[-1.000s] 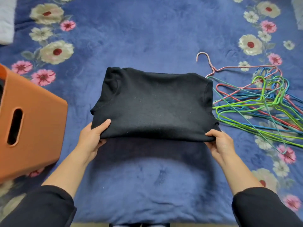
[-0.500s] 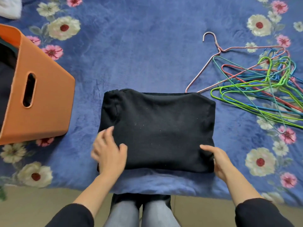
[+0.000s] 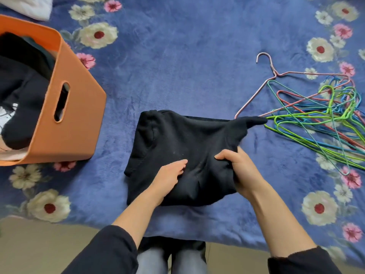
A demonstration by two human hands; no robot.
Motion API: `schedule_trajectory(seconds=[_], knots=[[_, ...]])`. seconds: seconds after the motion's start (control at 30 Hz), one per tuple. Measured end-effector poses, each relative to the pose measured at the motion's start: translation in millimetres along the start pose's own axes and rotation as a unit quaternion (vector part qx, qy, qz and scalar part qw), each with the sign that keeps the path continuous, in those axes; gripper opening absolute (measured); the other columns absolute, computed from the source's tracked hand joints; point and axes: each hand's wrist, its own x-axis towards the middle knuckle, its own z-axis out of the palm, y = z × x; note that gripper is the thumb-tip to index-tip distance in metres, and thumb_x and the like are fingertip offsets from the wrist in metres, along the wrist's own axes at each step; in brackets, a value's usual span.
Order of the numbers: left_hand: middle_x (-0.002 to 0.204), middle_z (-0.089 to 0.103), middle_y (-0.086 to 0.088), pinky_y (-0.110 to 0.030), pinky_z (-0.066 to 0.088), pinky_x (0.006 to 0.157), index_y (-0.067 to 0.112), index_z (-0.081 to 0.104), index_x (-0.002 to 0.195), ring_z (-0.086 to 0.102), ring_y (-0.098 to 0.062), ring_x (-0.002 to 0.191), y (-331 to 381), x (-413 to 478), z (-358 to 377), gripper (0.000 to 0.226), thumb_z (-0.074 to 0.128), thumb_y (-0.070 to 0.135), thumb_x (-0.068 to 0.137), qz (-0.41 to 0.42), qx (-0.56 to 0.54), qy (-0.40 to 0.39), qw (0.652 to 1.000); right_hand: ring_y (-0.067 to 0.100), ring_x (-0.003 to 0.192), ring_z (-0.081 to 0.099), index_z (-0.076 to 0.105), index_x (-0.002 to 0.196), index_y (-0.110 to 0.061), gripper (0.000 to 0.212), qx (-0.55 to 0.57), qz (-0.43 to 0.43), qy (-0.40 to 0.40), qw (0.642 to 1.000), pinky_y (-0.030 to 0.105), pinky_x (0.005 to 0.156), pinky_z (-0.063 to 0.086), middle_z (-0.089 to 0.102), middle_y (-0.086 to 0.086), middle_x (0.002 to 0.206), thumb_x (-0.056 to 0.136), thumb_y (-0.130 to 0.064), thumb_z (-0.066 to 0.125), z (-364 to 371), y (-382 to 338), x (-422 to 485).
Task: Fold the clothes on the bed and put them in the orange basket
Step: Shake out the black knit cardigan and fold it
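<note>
— What is the right grip doing?

— It is clutching the black sweater, with the fingers curling round a bunched fold at the garment's right side, below the middle of the frame. One corner of the cloth is sticking out to the right, towards the hangers.

— And the left grip?

— It is lying flat with the fingers straight, pressing down on the middle of the same sweater and holding nothing.

— Where is the sweater lying?

— It is resting, partly folded, on the blue flowered blanket of the bed, near the bed's lower edge and just above the person's knees.

— Is the orange basket sitting close by?

— It is standing on the blanket at the left of the frame, apart from the sweater, with a strip of blue showing between them. Its slotted handle wall is facing the sweater.

— What is it holding?

— Dark clothes are filling most of it and piling up near the rim. A white piece with black marks is showing at the left edge, and something pale is peeking out at the bottom corner. I cannot tell what kind of garments they are.

— Anything further out?

— A tangle of coloured wire hangers is lying at the right, its nearest tips just beside the sweater's stray corner. Something white is showing in the upper left corner, and a beige floor is running along the bottom.
</note>
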Motion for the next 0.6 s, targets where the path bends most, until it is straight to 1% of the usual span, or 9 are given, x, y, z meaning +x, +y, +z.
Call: schedule_trajectory(seconds=[0.07, 0.13, 0.2, 0.23, 0.27, 0.37, 0.43, 0.5, 0.6], knots=[[0.128, 0.063, 0.000, -0.033, 0.044, 0.093, 0.025, 0.060, 0.127, 0.059, -0.015, 0.115, -0.2, -3.6, -32.5, 0.037, 0.036, 0.038, 0.102, -0.044, -0.186, 0.013, 0.982, 0.017, 0.089, 0.065, 0.061, 0.112, -0.023, 0.043, -0.084, -0.061, -0.053, 0.993, 0.029, 0.075, 0.053, 0.072, -0.003, 0.098, 0.075, -0.001, 0.059, 39.5, 6.0, -2.5], [0.126, 0.064, -0.005, -0.039, 0.046, 0.090, 0.022, 0.056, 0.130, 0.061, -0.020, 0.111, -6.0, -5.7, -64.6, 0.047, 0.028, 0.046, 0.102, -0.050, -0.301, 0.028, 0.952, 0.007, 0.084, 0.064, 0.046, 0.135, -0.040, 0.066, -0.192, -0.071, -0.131, 0.970, 0.021, 0.069, 0.052, 0.068, -0.015, 0.104, 0.080, -0.006, 0.059, 72.4, 18.9, -5.2], [0.124, 0.065, -0.008, -0.041, 0.047, 0.084, 0.022, 0.057, 0.128, 0.062, -0.024, 0.110, -11.7, -8.9, -88.9, 0.055, 0.023, 0.055, 0.100, -0.053, -0.340, 0.040, 0.938, 0.010, 0.076, 0.064, 0.013, 0.146, -0.054, 0.086, -0.249, -0.005, -0.207, 0.946, 0.024, 0.062, 0.054, 0.064, -0.013, 0.103, 0.086, -0.017, 0.061, 95.5, 35.4, -6.5], [0.122, 0.066, -0.008, -0.042, 0.048, 0.082, 0.022, 0.058, 0.126, 0.062, -0.026, 0.110, -15.3, -11.1, -97.8, 0.058, 0.024, 0.059, 0.098, -0.058, -0.339, 0.037, 0.938, 0.011, 0.077, 0.064, 0.004, 0.148, -0.051, 0.089, -0.261, 0.028, -0.227, 0.938, 0.026, 0.064, 0.055, 0.063, -0.007, 0.099, 0.087, -0.021, 0.063, 103.6, 44.1, -5.5], [0.119, 0.068, -0.007, -0.043, 0.049, 0.079, 0.024, 0.060, 0.123, 0.063, -0.027, 0.109, -16.0, -14.8, -101.3, 0.056, 0.029, 0.061, 0.096, -0.065, -0.322, 0.031, 0.944, 0.012, 0.081, 0.063, 0.006, 0.151, -0.043, 0.088, -0.275, 0.043, -0.229, 0.933, 0.028, 0.069, 0.056, 0.064, -0.004, 0.096, 0.088, -0.022, 0.063, 106.2, 50.9, -3.1], [0.111, 0.071, 0.000, -0.037, 0.053, 0.076, 0.029, 0.058, 0.119, 0.067, -0.021, 0.102, -18.3, -20.4, -97.3, 0.036, 0.063, 0.044, 0.087, -0.053, -0.173, 0.051, 0.982, 0.012, 0.083, 0.063, 0.040, 0.144, -0.021, 0.058, -0.306, 0.034, -0.179, 0.935, 0.030, 0.076, 0.055, 0.065, 0.000, 0.094, 0.089, -0.015, 0.059, 102.4, 57.8, 5.9], [0.107, 0.070, 0.004, -0.032, 0.054, 0.076, 0.026, 0.054, 0.118, 0.067, -0.016, 0.099, -19.8, -17.2, -88.0, 0.047, 0.077, 0.018, 0.078, -0.005, -0.050, 0.097, 0.994, 0.013, 0.077, 0.063, 0.057, 0.126, -0.015, 0.038, -0.278, 0.033, -0.132, 0.951, 0.030, 0.070, 0.054, 0.066, 0.003, 0.089, 0.089, -0.009, 0.055, 94.5, 57.3, 12.4], [0.099, 0.071, 0.008, -0.029, 0.054, 0.076, 0.024, 0.058, 0.110, 0.067, -0.012, 0.095, -14.9, -16.7, -79.3, 0.045, 0.072, 0.003, 0.073, 0.043, -0.006, 0.141, 0.989, 0.013, 0.069, 0.060, 0.065, 0.107, -0.014, 0.025, -0.254, 0.029, -0.074, 0.964, 0.027, 0.060, 0.052, 0.065, 0.003, 0.080, 0.087, -0.004, 0.053, 83.2, 54.8, 17.9], [0.083, 0.072, 0.016, -0.015, 0.050, 0.064, 0.024, 0.065, 0.094, 0.066, 0.000, 0.078, -13.5, -16.3, -83.1, 0.038, 0.064, -0.004, 0.068, 0.093, -0.052, 0.185, 0.977, 0.015, 0.062, 0.056, 0.063, 0.088, -0.013, 0.008, -0.263, -0.013, 0.063, 0.963, 0.025, 0.057, 0.046, 0.060, 0.000, 0.070, 0.084, -0.007, 0.059, 63.7, 53.6, 32.1]])
